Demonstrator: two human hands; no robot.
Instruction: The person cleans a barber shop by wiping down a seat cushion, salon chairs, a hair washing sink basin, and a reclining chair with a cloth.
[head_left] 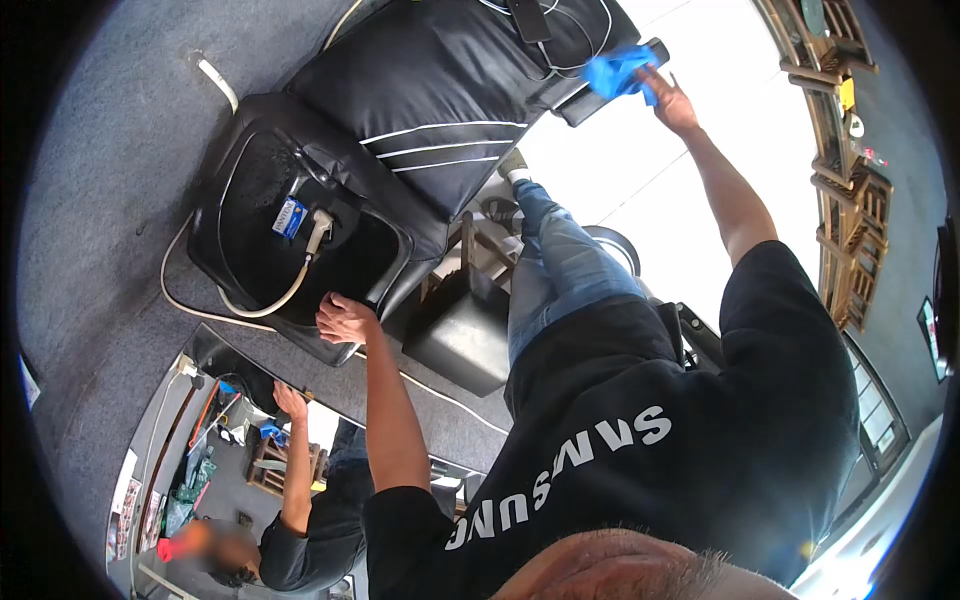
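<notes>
My left hand (345,319) has its fingers curled over the front rim of the black wash basin (210,225). Inside the basin lie a beige spray head (319,232) on its hose and a blue and white packet (290,217). My right hand (672,100) is stretched far out to the upper right, its fingers on a crumpled blue cloth (615,74). That cloth touches the end of the armrest of the black padded chair (440,80). White stripes run across the chair's back, next to the basin.
A phone (529,20) with white cables lies on the chair. Below the basin stands a black box-like seat (460,330). Wooden racks (850,210) line the right side. A mirror (235,470) at the lower left reflects a person. A pale hose (180,290) runs round the basin.
</notes>
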